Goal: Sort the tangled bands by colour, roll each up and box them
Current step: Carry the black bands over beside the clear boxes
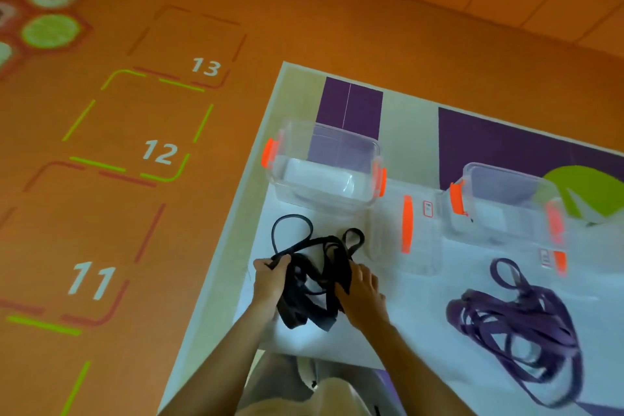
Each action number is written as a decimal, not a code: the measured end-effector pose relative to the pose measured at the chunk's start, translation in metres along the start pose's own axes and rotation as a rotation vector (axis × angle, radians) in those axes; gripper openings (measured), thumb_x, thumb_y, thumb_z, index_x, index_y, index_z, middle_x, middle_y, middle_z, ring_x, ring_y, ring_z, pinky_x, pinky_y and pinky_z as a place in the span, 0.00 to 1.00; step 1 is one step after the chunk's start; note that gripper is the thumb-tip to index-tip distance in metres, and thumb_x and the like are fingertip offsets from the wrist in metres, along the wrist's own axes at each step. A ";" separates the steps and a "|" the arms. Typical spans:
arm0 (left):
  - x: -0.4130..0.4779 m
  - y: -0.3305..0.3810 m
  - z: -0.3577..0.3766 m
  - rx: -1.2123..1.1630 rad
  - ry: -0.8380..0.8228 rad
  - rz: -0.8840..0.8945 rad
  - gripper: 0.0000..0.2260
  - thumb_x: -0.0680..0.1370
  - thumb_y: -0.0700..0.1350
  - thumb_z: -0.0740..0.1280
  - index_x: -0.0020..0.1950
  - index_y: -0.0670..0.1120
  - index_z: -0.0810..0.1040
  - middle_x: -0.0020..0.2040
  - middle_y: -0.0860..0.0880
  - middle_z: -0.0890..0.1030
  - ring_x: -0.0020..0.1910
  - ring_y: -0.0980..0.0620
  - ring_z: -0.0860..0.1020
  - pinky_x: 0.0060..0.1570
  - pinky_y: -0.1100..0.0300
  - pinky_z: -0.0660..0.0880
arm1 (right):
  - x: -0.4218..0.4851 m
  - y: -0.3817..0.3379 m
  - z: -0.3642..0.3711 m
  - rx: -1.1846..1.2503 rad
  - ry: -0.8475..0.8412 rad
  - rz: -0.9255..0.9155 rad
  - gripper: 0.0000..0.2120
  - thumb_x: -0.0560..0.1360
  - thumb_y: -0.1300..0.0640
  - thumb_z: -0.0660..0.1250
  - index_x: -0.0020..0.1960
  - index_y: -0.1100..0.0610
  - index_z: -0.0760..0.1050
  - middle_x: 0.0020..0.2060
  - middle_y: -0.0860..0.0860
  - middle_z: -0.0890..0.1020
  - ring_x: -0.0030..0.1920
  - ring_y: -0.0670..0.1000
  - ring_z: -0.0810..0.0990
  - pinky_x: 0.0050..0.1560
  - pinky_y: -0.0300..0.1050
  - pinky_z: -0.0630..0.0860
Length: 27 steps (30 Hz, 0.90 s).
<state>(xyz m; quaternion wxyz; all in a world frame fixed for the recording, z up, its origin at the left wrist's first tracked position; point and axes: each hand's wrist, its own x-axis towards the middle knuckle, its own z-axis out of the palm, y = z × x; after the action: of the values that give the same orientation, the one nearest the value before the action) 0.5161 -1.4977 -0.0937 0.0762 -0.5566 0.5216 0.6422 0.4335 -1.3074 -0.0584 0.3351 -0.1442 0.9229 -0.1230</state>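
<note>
Head view, looking down on the desk (pixel 412 145); I see both hands from above.

- Black bands (pixel 312 248): one tangled bundle on the white sheet (pixel 422 314), close to the desk's left edge and toward its near side. Two loops stick out of the far side of the tangle.
- Left hand (pixel 270 284): fingers curled round strands at the left side of the black bands, clamped on them.
- Right hand (pixel 363 297): fingers bent over the right side of the same bundle, with strands running under the palm. I read it as gripping.
- Purple bands (pixel 516 317): a separate loose heap toward the desk's near right, well apart from the black bundle. Neither hand touches it.
- Left box (pixel 337 199): clear, orange latches, open top, standing just beyond the black bands near the left edge. No band inside that I can see.
- Right box (pixel 479 230): same kind, open, farther right and beyond the purple heap.
- Lid (pixel 405 233): clear with an orange handle, lying flat between the two boxes.
- Floor (pixel 135 213): orange, with marked squares numbered 11, 12 and 13 to the left of the desk.
</note>
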 end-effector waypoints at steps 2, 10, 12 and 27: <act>0.000 0.000 -0.005 -0.039 0.007 -0.006 0.23 0.75 0.58 0.72 0.58 0.43 0.71 0.51 0.42 0.82 0.46 0.44 0.83 0.42 0.51 0.79 | 0.000 0.005 -0.002 -0.012 0.014 0.031 0.24 0.86 0.49 0.58 0.79 0.53 0.59 0.73 0.54 0.69 0.72 0.58 0.69 0.69 0.61 0.73; -0.018 -0.018 -0.017 0.153 0.081 0.278 0.11 0.86 0.45 0.58 0.50 0.48 0.79 0.51 0.46 0.81 0.52 0.43 0.79 0.51 0.50 0.75 | 0.007 0.048 0.016 0.049 -0.052 0.009 0.27 0.84 0.49 0.60 0.79 0.34 0.55 0.63 0.55 0.78 0.64 0.62 0.78 0.63 0.61 0.79; -0.030 -0.013 -0.017 0.086 0.089 0.291 0.15 0.87 0.42 0.58 0.44 0.54 0.75 0.45 0.54 0.79 0.46 0.51 0.78 0.47 0.54 0.72 | 0.011 0.058 0.017 0.130 0.013 -0.004 0.20 0.85 0.45 0.53 0.71 0.23 0.59 0.63 0.57 0.79 0.63 0.65 0.79 0.64 0.65 0.78; -0.023 -0.026 -0.001 -0.344 -0.053 -0.212 0.28 0.83 0.57 0.64 0.81 0.63 0.57 0.76 0.47 0.70 0.67 0.33 0.75 0.57 0.30 0.79 | -0.014 0.036 -0.001 0.325 -0.015 0.045 0.29 0.87 0.47 0.59 0.84 0.46 0.53 0.68 0.59 0.80 0.64 0.61 0.82 0.65 0.56 0.80</act>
<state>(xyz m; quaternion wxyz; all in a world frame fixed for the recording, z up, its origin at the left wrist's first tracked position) 0.5426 -1.4759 -0.0908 0.0609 -0.5960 0.3408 0.7245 0.4368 -1.2691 -0.0611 0.3637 -0.0682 0.8914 -0.2618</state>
